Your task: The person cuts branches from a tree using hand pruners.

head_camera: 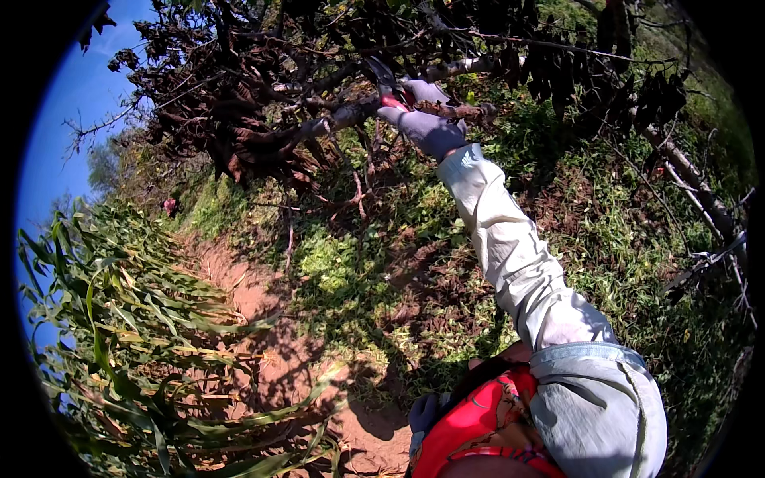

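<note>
In a light purple-grey glove, my right hand [423, 124] is stretched out far ahead among the branches. It grips what look like pruning shears [391, 99], with red handles and grey blades pointing up and left. The blades are beside a thick pale branch [342, 117] with dried brown leaves [239, 128]. A short brown stub of branch [457, 112] crosses in front of the glove and hides part of it. Low down by my body, my left hand [422, 412] wears a dark-looking glove in shade. Its fingers are partly hidden, and I cannot tell whether it holds anything.
Tall maize plants [137, 334] stand along the left beside a strip of reddish bare soil [373, 439]. Green weeds [329, 263] and leaf litter cover the slope. Another bare branch [687, 167] slants down on the right. Thin twigs [562, 46] cross overhead.
</note>
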